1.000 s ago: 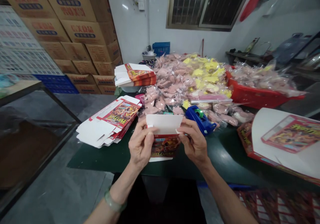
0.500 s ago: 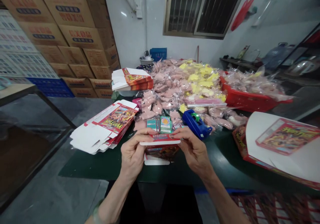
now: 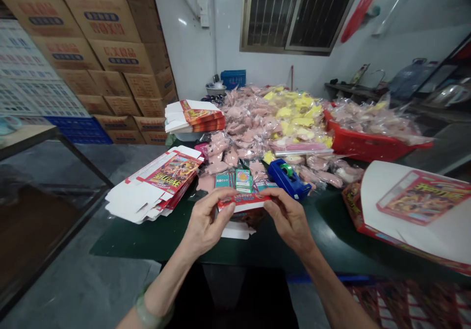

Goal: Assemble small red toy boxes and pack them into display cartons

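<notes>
A small red printed cardboard box (image 3: 245, 200) with white flaps is between my hands, above the green table. My left hand (image 3: 208, 221) grips its left end, thumb on the near side and fingers along the top edge. My right hand (image 3: 290, 216) pinches the right end the same way. A white flap (image 3: 237, 231) hangs at the box's lower side, toward me. Just beyond the box lie small stacks of cards (image 3: 243, 179). To the right of them stands a blue tape dispenser (image 3: 289, 179) with a green roll.
Flattened printed boxes (image 3: 154, 184) lie at the left; another stack (image 3: 195, 116) sits behind. Bagged pink and yellow plush toys (image 3: 257, 123) cover the table's back. A red tub (image 3: 364, 145) holds more. An open display carton (image 3: 415, 221) stands at the right, on the green table (image 3: 147, 243).
The near white flap along the box's top has tilted down. My left thumb has moved onto the front edge, and my left hand has shifted slightly right.
</notes>
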### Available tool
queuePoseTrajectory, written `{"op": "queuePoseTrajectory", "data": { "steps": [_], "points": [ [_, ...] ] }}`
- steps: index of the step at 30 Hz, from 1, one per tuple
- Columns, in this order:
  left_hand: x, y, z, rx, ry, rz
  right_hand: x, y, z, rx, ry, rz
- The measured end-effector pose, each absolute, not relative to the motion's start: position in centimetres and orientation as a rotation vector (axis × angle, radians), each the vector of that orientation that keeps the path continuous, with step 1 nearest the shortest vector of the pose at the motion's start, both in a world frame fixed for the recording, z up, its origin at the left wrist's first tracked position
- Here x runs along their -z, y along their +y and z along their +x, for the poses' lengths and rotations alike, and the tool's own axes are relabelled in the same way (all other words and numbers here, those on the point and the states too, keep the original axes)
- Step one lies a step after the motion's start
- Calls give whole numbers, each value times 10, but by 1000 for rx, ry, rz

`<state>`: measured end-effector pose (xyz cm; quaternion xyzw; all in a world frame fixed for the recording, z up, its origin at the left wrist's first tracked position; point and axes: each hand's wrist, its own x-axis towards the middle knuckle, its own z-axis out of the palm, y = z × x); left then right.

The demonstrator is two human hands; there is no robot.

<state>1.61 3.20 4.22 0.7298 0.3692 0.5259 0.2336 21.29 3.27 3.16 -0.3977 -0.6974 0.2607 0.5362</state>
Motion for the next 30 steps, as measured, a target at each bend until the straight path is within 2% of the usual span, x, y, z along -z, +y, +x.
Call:
{"op": "queuePoseTrajectory", "data": {
  "steps": [5,12,20,26,30],
  "points": [
    [-54,36,11,-1397,1005,2189,-37,33,211,-497,-1737,-964],
    [-50,37,7,-1374,918,2295,-31,31,210,-534,-1676,-881],
    [-28,32,10,-1505,870,2645,-10,35,205,-310,-1622,-847],
    [-10,32,18,-1667,959,2586,9,37,199,-215,-1637,-860],
    [-2,37,27,-1755,1071,2531,32,41,193,-280,-1595,-969]
  ]
}}
